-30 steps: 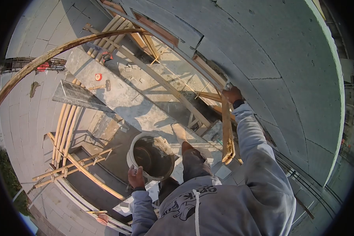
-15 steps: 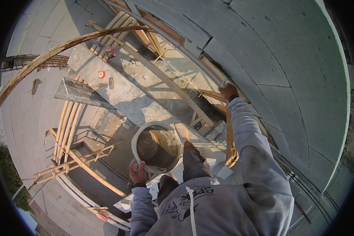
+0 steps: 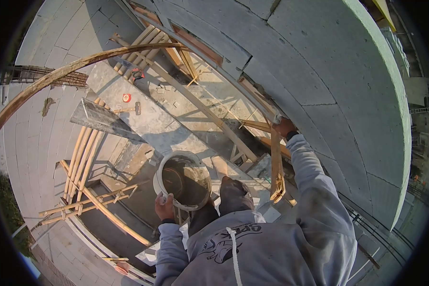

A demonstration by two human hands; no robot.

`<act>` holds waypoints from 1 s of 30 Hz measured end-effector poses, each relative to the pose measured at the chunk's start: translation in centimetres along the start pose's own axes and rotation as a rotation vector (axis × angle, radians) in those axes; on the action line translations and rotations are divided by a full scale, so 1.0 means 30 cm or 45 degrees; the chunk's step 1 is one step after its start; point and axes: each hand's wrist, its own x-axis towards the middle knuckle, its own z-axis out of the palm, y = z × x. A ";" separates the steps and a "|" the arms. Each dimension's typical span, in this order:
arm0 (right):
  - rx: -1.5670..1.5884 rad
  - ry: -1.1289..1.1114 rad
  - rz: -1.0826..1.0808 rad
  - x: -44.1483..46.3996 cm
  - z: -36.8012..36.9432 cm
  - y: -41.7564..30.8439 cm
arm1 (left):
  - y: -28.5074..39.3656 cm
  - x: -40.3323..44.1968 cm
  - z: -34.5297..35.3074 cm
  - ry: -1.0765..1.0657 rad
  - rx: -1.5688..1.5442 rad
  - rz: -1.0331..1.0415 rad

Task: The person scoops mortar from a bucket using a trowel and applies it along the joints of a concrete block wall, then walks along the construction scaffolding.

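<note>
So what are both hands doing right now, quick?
Left hand: closed, holding the bucket by its rim.
Right hand: by the wall; can't tell if open or closed.

The right arm (image 3: pixel 311 174) reaches well forward and out from the shoulder, its elbow only slightly bent. Its wrist (image 3: pixel 291 135) shows dark at the cuff, and the right hand (image 3: pixel 284 127) angles inward with the back toward the camera; its fingers are bent, their tips too small to make out. The left arm (image 3: pixel 171 250) stays close to the torso, with the forearm pointing forward. The left hand (image 3: pixel 165 208) is lower and nearer the body, its fingers (image 3: pixel 159 198) curled in a firm grip. The two hands are well apart.
</note>
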 end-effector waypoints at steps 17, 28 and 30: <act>0.118 0.465 0.033 -0.486 -0.297 -0.159 | 0.085 0.085 -0.061 0.039 -0.504 -0.081; 0.051 0.146 -0.909 -0.886 -0.244 -0.681 | 0.143 0.115 -0.270 0.143 -1.162 0.113; 0.109 0.179 -1.228 -0.886 -0.117 -0.703 | 0.178 0.096 -0.315 0.141 -1.300 0.172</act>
